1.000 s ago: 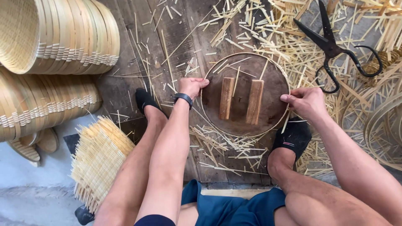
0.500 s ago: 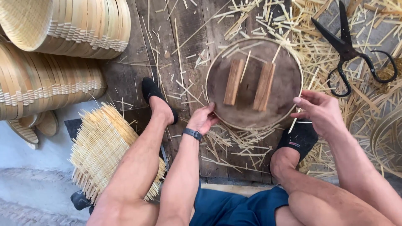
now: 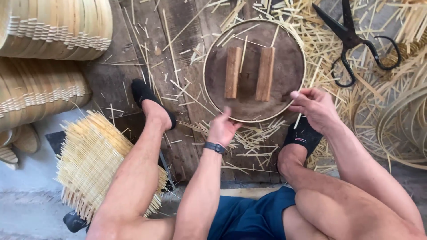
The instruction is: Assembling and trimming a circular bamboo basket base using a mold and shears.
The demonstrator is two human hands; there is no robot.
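Stacks of woven bamboo trays [image 3: 53, 26] are filling the upper left, and a square woven mat [image 3: 95, 160] is lying beside the person's left leg. Ahead, between the feet, a round dark board [image 3: 284, 66] ringed by a thin bamboo hoop [image 3: 209, 95] is resting on the plank floor [image 3: 111, 84], carrying two upright wooden blocks [image 3: 232, 72]. The hoop is lying just beyond both hands, its near edge closest. The right hand [image 3: 316, 109] is pinching the hoop's right rim, fingers closed on it. The left hand [image 3: 223, 128] is hovering at the near rim, fingers loosely apart. Black scissors [image 3: 351, 38] are lying in bamboo scraps at upper right.
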